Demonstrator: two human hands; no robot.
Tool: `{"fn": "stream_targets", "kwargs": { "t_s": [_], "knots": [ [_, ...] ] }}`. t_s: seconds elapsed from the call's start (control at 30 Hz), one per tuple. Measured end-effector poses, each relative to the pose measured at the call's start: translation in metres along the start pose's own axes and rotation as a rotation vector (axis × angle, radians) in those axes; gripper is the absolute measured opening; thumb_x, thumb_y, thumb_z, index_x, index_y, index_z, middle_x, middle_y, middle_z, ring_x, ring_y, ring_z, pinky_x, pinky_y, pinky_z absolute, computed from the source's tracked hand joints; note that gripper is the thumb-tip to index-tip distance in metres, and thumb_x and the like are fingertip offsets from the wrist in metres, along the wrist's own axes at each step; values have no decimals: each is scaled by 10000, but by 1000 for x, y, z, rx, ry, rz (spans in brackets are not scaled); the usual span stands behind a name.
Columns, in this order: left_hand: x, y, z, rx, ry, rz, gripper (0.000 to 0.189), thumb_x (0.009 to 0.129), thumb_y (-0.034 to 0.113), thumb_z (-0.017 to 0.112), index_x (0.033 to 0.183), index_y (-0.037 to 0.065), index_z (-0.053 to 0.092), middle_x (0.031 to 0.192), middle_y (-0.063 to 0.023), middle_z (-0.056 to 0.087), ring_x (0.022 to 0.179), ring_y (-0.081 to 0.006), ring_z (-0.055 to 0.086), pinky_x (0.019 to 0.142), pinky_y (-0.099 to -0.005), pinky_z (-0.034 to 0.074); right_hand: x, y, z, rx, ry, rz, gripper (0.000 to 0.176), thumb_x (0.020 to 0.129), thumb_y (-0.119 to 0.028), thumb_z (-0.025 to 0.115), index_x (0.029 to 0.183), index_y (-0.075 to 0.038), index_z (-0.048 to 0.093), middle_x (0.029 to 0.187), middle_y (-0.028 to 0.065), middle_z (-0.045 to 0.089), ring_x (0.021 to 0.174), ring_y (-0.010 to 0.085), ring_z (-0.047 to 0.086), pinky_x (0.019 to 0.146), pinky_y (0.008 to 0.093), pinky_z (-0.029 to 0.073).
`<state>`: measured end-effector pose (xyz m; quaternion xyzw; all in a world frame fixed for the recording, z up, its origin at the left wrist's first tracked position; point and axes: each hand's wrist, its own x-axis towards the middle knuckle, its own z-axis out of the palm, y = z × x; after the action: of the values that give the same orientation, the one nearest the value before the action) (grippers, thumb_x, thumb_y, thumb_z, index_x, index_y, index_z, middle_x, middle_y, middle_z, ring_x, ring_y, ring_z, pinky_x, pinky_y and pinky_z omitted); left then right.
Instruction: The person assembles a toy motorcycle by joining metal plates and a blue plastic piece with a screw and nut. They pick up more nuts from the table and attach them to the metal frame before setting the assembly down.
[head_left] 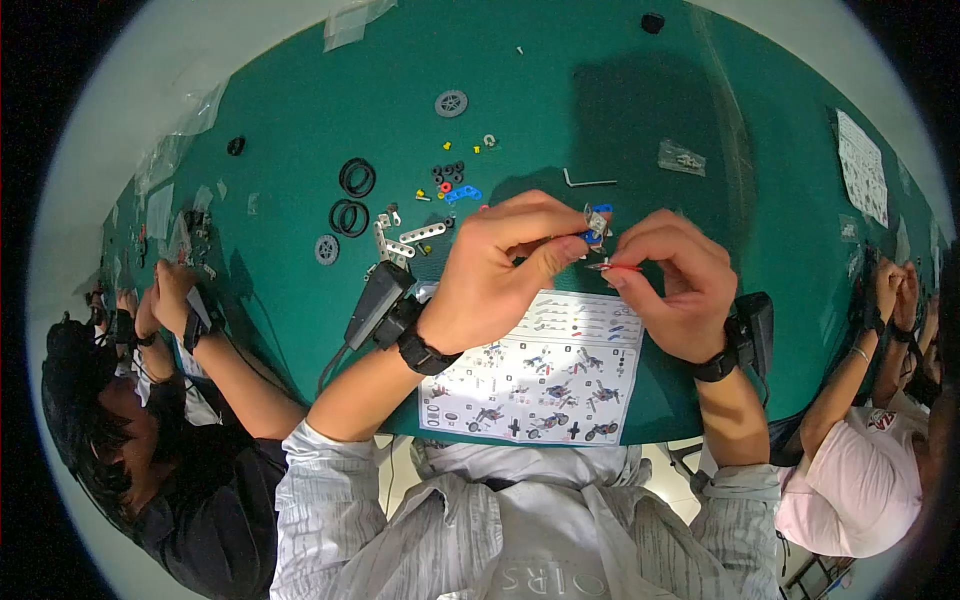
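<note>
Above the instruction sheet (540, 390), my left hand (505, 262) pinches a small blue-and-silver metal assembly (597, 226) between thumb and fingers. My right hand (678, 285) is closed just beside it, with a thin red piece (625, 267) between thumb and index finger. A small pale tip at the red piece's left end points toward the assembly, close below it. Beyond my hands an L-shaped hex key (590, 180) lies on the green table. Silver perforated strips (421, 233) and a blue perforated link (463, 194) lie to the left of my left hand.
Black rubber rings (357, 177), grey wheels (451, 103), small black rollers (448, 172) and yellow fasteners (447, 146) are scattered on the left. A bag of screws (682, 158) lies back right. People sit on both sides, their hands over the table.
</note>
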<state>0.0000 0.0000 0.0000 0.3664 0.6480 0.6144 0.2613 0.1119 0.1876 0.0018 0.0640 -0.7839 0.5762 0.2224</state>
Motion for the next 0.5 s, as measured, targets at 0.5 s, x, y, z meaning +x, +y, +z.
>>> {"fn": "stream_targets", "kwargs": {
  "t_s": [0.5],
  "knots": [
    [1,2,-2,-77,-25,-9,268,921,69,731,1173,-21,720,1115,-128,685,921,-145,665,763,-258,536,-2,3,3,47,37,23,191,762,94,770,916,17,686,892,125,693,785,186,675,691,270,535]
  ]
}}
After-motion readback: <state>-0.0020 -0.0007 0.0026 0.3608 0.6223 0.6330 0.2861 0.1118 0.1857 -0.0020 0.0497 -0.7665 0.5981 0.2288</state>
